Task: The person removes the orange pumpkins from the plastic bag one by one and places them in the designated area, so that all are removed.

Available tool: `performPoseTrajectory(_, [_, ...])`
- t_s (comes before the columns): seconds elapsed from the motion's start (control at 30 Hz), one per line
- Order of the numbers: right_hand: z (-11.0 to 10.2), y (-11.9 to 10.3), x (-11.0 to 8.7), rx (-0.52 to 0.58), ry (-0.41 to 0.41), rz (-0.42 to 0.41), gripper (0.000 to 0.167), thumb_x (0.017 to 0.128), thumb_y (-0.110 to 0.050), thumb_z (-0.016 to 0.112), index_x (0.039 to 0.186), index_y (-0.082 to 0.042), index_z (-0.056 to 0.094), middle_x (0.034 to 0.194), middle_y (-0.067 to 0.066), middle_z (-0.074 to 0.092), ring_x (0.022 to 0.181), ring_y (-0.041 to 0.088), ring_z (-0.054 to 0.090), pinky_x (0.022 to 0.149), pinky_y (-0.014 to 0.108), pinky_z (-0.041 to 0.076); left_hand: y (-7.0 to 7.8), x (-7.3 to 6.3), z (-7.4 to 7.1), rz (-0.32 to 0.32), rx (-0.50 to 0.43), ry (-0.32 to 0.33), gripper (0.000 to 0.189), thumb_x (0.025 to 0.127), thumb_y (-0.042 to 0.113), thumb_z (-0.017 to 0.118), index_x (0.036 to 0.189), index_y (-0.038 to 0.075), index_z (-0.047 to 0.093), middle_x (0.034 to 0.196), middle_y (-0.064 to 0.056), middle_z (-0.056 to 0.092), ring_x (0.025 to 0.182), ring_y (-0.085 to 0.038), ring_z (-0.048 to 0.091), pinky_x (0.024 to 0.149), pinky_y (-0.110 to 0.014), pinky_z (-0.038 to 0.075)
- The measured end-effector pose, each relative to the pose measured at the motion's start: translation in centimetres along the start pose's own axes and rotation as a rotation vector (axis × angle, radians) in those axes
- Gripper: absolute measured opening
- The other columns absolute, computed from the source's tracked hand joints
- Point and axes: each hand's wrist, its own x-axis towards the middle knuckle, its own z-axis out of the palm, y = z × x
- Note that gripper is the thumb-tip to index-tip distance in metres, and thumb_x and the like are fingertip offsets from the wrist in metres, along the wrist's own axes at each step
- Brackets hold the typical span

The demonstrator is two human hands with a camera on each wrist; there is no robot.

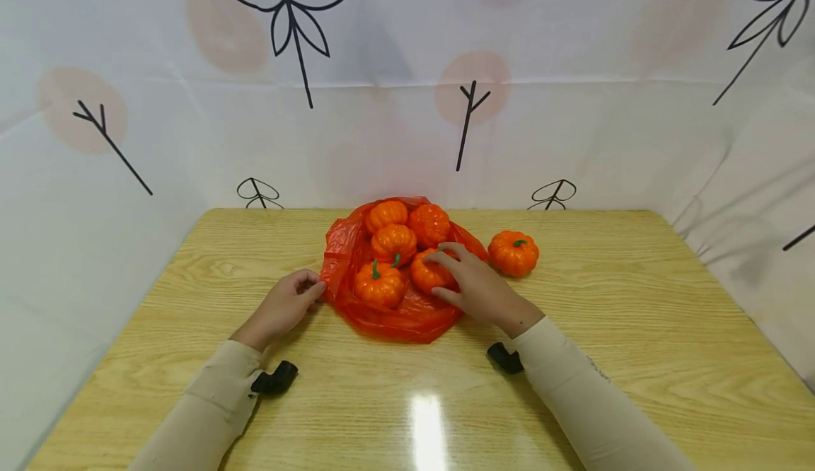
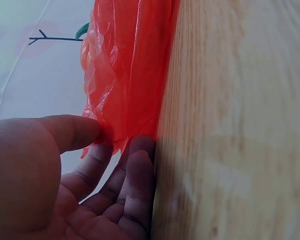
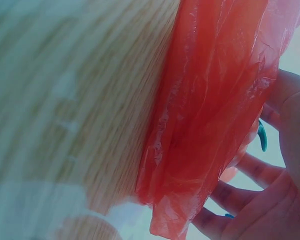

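A thin red plastic bag [image 1: 401, 326] lies spread on the table with several small orange pumpkins inside, some showing green stems. At its left edge my left hand [image 1: 286, 306] pinches the plastic between thumb and fingers, and the left wrist view shows the bag film [image 2: 125, 95] between them. My right hand [image 1: 480, 287] reaches over the bag's right side, its fingers and thumb curved round a pumpkin [image 1: 425, 271] in the bag. In the right wrist view the bag's side [image 3: 205, 110] hides most of that pumpkin. Another pumpkin [image 1: 513, 254] sits outside, right of the bag.
The light wooden table [image 1: 605, 301] carries everything. Behind it hangs a white patterned cloth [image 1: 395, 124] with plant drawings, which also runs along both sides. Black devices are strapped to the left wrist [image 1: 275, 379] and the right wrist [image 1: 505, 358].
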Motion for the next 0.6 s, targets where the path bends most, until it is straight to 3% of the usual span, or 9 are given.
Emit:
performPoseTrajectory(0.33, [-0.06, -0.09, -0.15, -0.031, -0.011, -0.006, 0.054, 0.095, -0.029, 0.070, 0.145, -0.023, 0.051, 0.153, 0.017, 0.039, 0.136, 0.041, 0.046, 0.110, 0.058, 0.041, -0.07, 0.06, -0.04, 0.003, -0.005, -0.006, 0.022, 0.104, 0.024, 0.055, 0.108, 0.003, 0.060, 0.101, -0.011, 0.067, 0.088, -0.017, 0.065, 0.080, -0.029, 0.053])
performPoseTrajectory(0.6, [-0.68, -0.19, -0.30, -0.084, -0.036, -0.036, 0.053, 0.095, -0.033, 0.070, 0.144, -0.024, 0.053, 0.150, 0.016, 0.045, 0.131, 0.039, 0.053, 0.107, 0.057, 0.043, -0.31, 0.28, -0.03, 0.014, 0.011, 0.007, 0.019, 0.104, 0.020, 0.055, 0.108, 0.003, 0.061, 0.100, -0.011, 0.067, 0.086, -0.015, 0.064, 0.079, -0.028, 0.053])
